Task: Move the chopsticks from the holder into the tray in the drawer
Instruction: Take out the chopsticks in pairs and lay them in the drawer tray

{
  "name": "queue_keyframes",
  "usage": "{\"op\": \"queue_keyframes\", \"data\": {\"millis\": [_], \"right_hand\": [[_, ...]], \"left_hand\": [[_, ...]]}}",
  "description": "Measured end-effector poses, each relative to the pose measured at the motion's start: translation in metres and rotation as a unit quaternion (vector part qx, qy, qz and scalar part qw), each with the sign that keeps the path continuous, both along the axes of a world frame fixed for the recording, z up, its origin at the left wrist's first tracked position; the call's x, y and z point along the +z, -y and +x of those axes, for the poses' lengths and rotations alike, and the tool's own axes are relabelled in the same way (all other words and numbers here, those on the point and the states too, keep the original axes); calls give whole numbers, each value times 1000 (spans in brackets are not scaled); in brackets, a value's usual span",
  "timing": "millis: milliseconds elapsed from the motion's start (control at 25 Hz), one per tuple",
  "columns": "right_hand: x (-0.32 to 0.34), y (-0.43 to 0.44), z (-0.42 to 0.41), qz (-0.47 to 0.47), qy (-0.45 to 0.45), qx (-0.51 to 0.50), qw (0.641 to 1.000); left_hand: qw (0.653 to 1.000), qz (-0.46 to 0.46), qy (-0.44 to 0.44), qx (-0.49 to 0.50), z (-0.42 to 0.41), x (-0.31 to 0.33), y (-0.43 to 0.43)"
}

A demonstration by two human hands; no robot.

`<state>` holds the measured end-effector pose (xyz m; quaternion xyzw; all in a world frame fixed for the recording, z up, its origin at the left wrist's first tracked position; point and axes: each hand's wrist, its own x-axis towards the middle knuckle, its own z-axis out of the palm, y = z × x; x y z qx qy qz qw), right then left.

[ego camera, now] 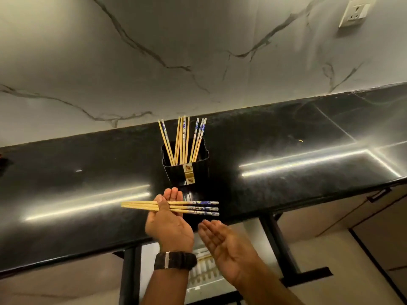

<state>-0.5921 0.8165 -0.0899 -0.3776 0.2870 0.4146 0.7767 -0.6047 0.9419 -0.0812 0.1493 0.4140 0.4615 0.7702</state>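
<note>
Where the view is nearest, below the counter edge:
Drawer: open, a white tray (203,276) inside, partly hidden by the wrists.
Right hand (226,245): palm up, fingers spread flat, grasping nothing, just beside the left.
Left hand (169,219): wears a dark watch (175,260); thumb pins a few chopsticks (193,208) across the palm, lying level, patterned ends to the right.
Counter (286,137): black, glossy.
Holder (186,166): black, just beyond the left fingertips, with more chopsticks standing tilted in it.
Wall: marbled, a socket (356,11) far right.
</note>
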Motion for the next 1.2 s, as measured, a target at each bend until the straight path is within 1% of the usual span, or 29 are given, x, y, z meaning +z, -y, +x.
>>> {"op": "queue_keyframes", "data": {"millis": [120,320,440,560,640,720,800,920,960,1000,1040,1080,1120,1160,1200], "right_hand": [[-13,-9,-4,-14,-8,-34,999],[-60,-6,-8,-83,-32,-76,993],[-87,4,-9,-170,-74,-84,979],[-108,12,2,-246,-101,-85,960],[-119,13,18,-254,-112,-77,957],[-124,11,31,-260,-118,-36,958],[-130,10,40,-266,-127,6,956],[-147,13,47,-295,-149,27,944],[-157,16,48,-283,-175,10,943],[-162,15,49,-224,-218,-16,950],[-173,15,53,-223,-202,9,954],[-178,15,51,-246,-189,3,951],[-178,16,49,-237,-214,-46,947],[-171,14,49,-261,-195,-28,945],[-164,13,50,-313,-183,11,932]], "left_hand": [[998,-18,-64,-6,-14,-37,32],[980,-140,-119,-74,-33,-77,63],[963,-200,-160,-85,-40,-97,67],[948,-235,-204,-71,-49,-114,59],[939,-252,-225,-67,-51,-125,53],[931,-270,-239,-54,-47,-135,48],[924,-298,-235,-51,-44,-146,44],[906,-336,-244,-84,-44,-168,40],[900,-342,-249,-101,-46,-177,39],[896,-341,-256,-122,-46,-185,37],[888,-346,-274,-131,-48,-193,35],[884,-356,-274,-130,-47,-197,33],[878,-360,-284,-136,-47,-202,31],[881,-357,-273,-144,-47,-205,29],[878,-353,-282,-160,-46,-205,27]]}}
